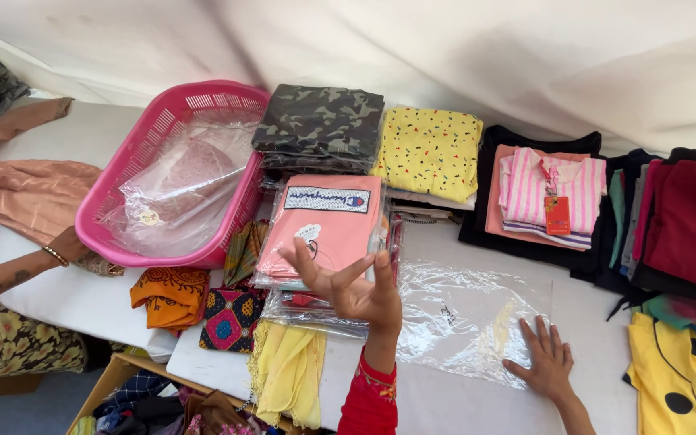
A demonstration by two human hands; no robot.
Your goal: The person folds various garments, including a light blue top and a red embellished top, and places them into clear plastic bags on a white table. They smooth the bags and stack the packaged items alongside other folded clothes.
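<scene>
Nearest the camera: left hand in a red sleeve, raised above the table edge, palm up, fingers spread and empty, hovering in front of the pink packaged shirt. Right hand pressed flat, fingers splayed, on the lower right corner of a clear plastic bag lying flat and empty on the white table. Gripping nothing with either hand.

Just left of the raised hand: a stack of clear-wrapped garments with the pink shirt on top, and below it a pale yellow cloth hanging over the table edge. Further left, a patterned dark cloth and an orange printed cloth, side by side.

Behind these, a pink plastic basket tilted on its side, holding crumpled clear bags. Right of the basket, a folded camouflage stack, then a folded yellow speckled stack, then a pink-and-white striped shirt with an orange tag, lying on dark garments. Far right: dark red folded clothes and a yellow garment with black dots.

At the far left, another person's hand with a bracelet, touching the basket's lower rim, beside a peach cloth.
</scene>
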